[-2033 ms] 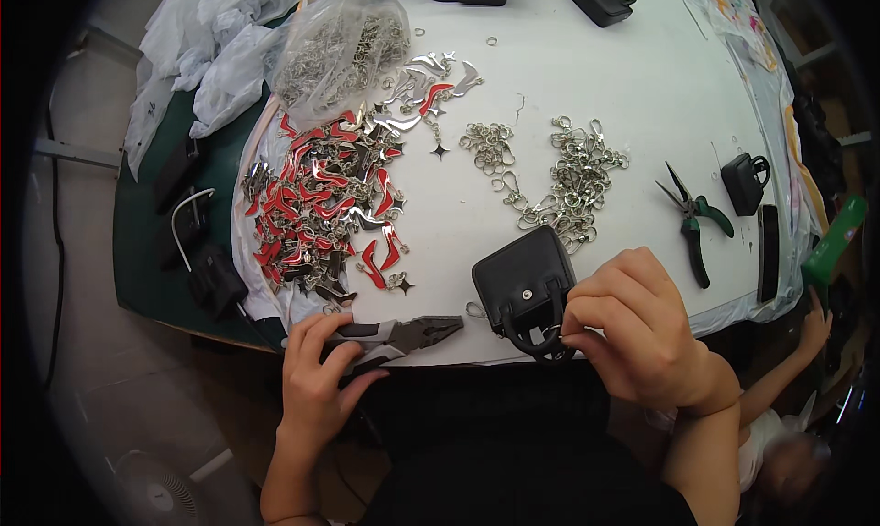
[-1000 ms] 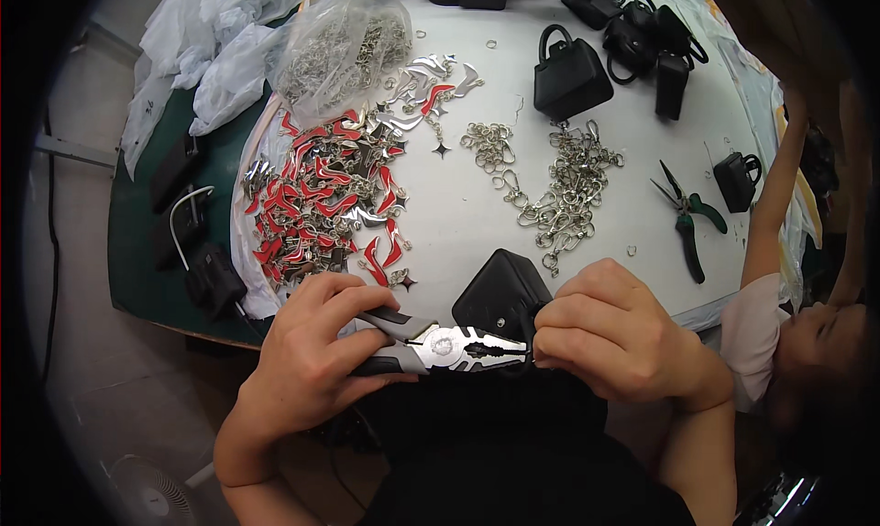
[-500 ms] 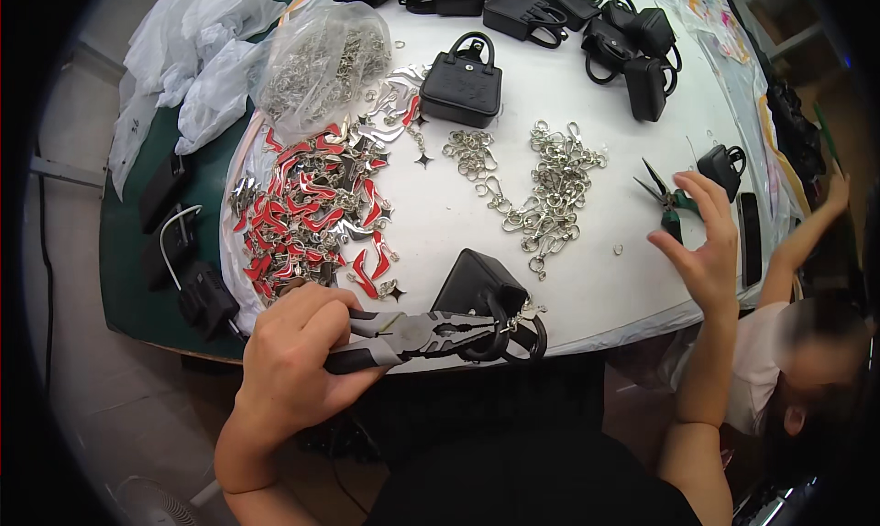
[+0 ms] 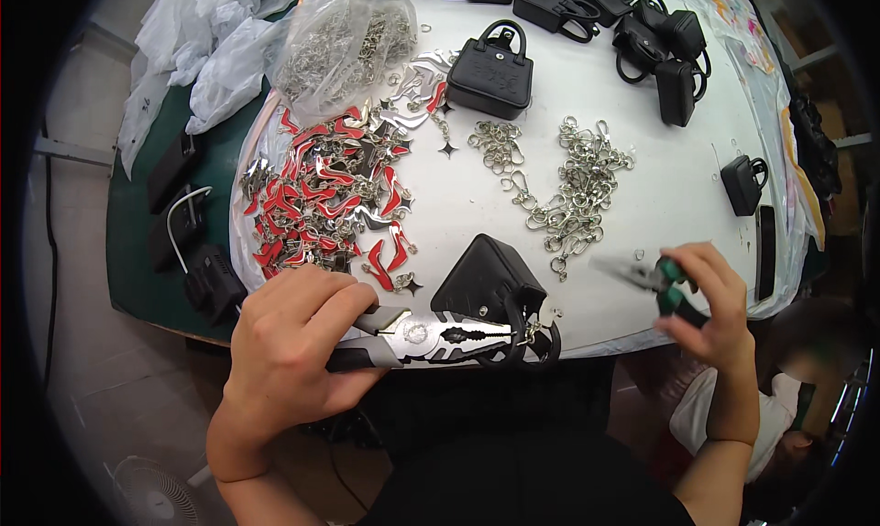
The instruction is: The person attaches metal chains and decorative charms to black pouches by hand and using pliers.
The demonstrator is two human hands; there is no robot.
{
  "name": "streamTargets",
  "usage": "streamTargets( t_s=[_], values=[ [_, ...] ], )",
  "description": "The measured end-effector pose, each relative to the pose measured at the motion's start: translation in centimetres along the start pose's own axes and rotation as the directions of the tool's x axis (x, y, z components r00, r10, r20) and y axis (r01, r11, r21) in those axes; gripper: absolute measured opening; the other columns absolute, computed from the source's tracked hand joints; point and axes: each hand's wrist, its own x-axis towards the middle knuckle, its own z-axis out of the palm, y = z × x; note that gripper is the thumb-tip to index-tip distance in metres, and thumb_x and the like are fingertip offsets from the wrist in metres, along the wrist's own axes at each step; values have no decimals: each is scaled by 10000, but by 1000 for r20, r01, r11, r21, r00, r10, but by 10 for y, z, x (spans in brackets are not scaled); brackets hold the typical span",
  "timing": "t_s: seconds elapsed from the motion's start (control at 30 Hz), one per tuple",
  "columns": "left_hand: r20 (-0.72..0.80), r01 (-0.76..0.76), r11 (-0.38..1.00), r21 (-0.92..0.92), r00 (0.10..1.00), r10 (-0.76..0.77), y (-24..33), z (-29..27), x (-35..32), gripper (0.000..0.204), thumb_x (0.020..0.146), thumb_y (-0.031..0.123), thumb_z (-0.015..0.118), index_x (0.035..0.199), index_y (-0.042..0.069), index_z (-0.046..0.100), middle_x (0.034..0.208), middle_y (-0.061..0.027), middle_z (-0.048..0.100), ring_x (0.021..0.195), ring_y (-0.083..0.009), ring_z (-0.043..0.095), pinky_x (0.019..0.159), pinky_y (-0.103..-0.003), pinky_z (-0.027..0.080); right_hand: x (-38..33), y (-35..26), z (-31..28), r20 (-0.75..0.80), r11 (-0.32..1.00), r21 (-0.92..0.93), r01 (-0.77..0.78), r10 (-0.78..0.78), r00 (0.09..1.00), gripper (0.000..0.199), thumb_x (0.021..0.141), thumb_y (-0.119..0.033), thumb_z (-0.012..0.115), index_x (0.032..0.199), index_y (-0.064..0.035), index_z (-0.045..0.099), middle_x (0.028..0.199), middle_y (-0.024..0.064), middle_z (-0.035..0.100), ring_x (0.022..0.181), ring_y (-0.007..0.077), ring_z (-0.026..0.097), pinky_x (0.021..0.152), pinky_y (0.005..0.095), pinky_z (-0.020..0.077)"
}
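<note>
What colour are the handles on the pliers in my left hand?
Grey and black; the handles show best in the head view.

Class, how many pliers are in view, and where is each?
2: grey-handled combination pliers in the left hand, by a black mini handbag; green-handled needle-nose pliers, motion-blurred, in the right hand.

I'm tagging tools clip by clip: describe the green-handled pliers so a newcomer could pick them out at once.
On the white tabletop, look to the near right edge, where the person's right hand is. The green-handled pliers are in its grip, blurred, their jaws pointing left. Green handles set them apart from the grey-and-black pliers in the left hand.
</note>
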Motion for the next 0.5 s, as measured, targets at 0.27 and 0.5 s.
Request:
streamTargets(
  t_s=[0.27,0.5],
  values=[
    [5,-54,998,26,999,54,-4,-4,-2,486,506,180,846,931,45,652,854,-82,648,737,-276,635,663,-376,513,32,-51,-7,58,961,-110,252,-247,967,705,595,-297,877,1151,62,633,956,143,599,744,289,600,631,374,495],
    [-3,-41,999,-13,999,41,-8,-3,-7,504,499,188,850,941,42,659,867,-87,660,745,-280,642,656,-377,511,35,-56,-12,69,944,-152,291,-284,956,713,593,-315,862,1141,79,631,942,141,594,725,292,593,604,383,495]
  ],
)
